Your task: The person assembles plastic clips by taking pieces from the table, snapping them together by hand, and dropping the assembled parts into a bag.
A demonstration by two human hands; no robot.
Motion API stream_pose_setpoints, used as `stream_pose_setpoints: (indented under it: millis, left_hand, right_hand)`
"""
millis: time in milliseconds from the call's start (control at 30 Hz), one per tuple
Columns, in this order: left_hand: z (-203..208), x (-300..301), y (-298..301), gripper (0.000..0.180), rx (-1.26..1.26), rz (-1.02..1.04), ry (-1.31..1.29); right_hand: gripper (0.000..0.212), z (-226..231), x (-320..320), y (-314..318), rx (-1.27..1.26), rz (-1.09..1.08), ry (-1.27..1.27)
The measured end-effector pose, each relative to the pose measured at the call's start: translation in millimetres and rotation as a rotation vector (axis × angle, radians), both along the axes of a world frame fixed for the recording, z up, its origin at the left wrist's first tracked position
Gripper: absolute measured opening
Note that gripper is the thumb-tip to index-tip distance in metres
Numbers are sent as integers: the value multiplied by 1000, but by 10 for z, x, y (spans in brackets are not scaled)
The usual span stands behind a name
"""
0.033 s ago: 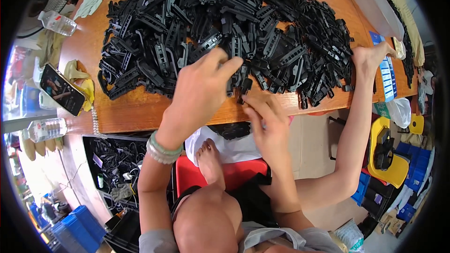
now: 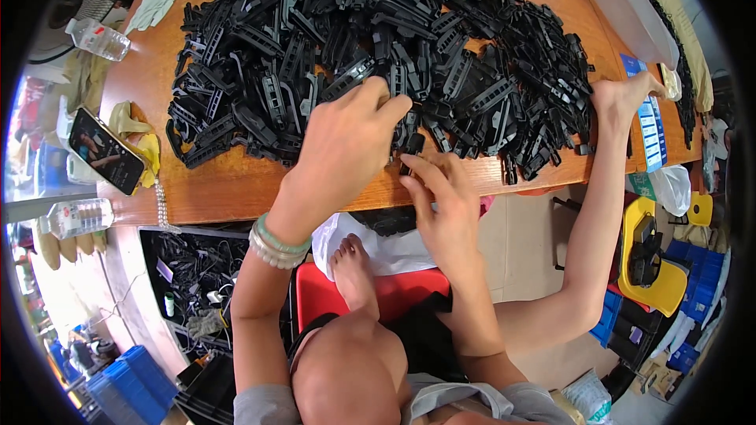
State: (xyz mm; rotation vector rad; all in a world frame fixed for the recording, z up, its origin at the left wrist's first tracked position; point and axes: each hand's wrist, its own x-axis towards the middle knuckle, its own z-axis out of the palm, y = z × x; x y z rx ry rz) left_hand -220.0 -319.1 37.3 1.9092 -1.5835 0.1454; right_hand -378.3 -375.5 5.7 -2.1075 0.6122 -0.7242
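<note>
A large heap of black plastic parts (image 2: 260, 55) covers much of the wooden table. My left hand (image 2: 346, 134), with beaded bracelets (image 2: 277, 245) at the wrist, hangs over the heap's near edge. Its fingers are curled, and their tips and anything between them are hidden behind the back of the hand. Just right of it, near the table's front edge, my right hand (image 2: 447, 201) has its fingertips bent onto a small black plastic part (image 2: 413, 144). Thumb and index finger come close together at the part's lower end.
A phone (image 2: 105, 149) leans at the table's left, with clear plastic bottles (image 2: 101, 39) nearby. My bare foot (image 2: 626, 94) rests on the table's right edge, beside a large pale basin (image 2: 634, 12). Below left stands a black crate (image 2: 197, 267) of parts; a red stool (image 2: 315, 295) is under me.
My right hand has shifted slightly left, its fingertips closing in around the small black part. My left hand has moved a little to the right.
</note>
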Motion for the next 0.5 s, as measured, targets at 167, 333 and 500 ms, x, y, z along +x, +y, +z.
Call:
stream_pose_setpoints:
  millis: [167,333,500]
  left_hand:
    - [-35,-29,-178,20,170,181,-63]
    - [37,-130,-55,18,-89,265,353]
    - [93,-348,330,19,61,29,1376]
  right_hand:
    - [20,10,176,72,-171,-111,184]
    - [20,-38,36,-14,-94,-188,56]
    - [19,229,-273,-17,270,-13,-106]
